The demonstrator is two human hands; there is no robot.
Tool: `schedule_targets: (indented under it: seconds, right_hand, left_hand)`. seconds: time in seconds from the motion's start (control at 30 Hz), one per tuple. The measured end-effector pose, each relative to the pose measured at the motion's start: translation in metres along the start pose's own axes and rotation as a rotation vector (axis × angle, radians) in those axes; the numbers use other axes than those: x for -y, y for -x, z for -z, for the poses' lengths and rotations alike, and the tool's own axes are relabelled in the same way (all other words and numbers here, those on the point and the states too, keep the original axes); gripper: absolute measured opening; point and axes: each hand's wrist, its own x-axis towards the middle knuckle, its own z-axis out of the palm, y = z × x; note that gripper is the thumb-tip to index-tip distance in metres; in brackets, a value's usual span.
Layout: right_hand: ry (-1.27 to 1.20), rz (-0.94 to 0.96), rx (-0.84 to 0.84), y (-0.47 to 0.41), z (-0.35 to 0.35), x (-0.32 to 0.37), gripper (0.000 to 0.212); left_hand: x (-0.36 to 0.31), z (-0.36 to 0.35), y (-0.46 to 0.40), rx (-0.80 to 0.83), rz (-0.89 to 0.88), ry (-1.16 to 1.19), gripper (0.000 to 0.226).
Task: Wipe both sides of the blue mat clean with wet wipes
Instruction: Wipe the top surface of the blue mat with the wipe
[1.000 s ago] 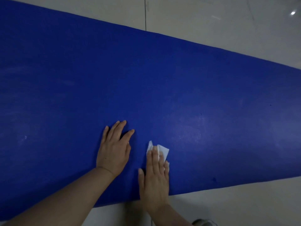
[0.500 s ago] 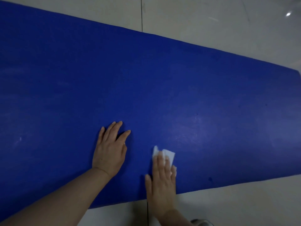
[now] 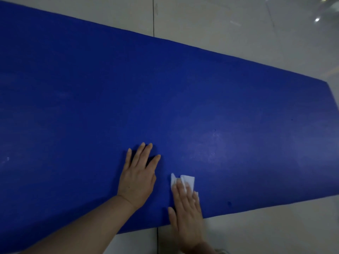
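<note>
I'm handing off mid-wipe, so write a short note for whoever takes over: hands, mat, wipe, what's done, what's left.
Left hand: flat, fingers straight, pressing the blue mat down.
Right hand: fingers straight, pressing the wet wipe onto the mat near its near edge.
Mat lies spread flat on the tiled floor, one side up.
Done: cannot tell how much of this side is wiped; a paler patch shows right of the wipe.
Left: finish this side, flip the mat, wipe the other side.

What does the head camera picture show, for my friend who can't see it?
A right hand presses a white wipe flat on a big blue mat spread on a pale tiled floor. The left hand rests flat on the mat beside it.
</note>
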Motion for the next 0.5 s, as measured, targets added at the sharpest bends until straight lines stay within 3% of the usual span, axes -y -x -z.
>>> schedule_targets:
  seconds: [0.17,0.23,0.4,0.5]
  right_hand:
    - [-0.069,-0.376,-0.166,-0.009,0.01,-0.048,0.061]
    - [-0.053,-0.346,-0.147,-0.009,0.011,-0.039,0.062]
    - [0.009,-0.027,0.002,-0.002,0.009,-0.029,0.061]
    - [-0.07,-0.273,-0.107,-0.012,0.012,-0.045,0.06]
  left_hand:
    - [0.002,-0.003,-0.001,0.025,0.001,-0.023,0.061]
    - [0.002,-0.004,-0.001,0.033,0.002,-0.028,0.061]
    - [0.001,-0.003,-0.001,0.059,0.013,-0.021,0.059]
    - [0.001,-0.004,-0.002,0.051,0.01,-0.013,0.059]
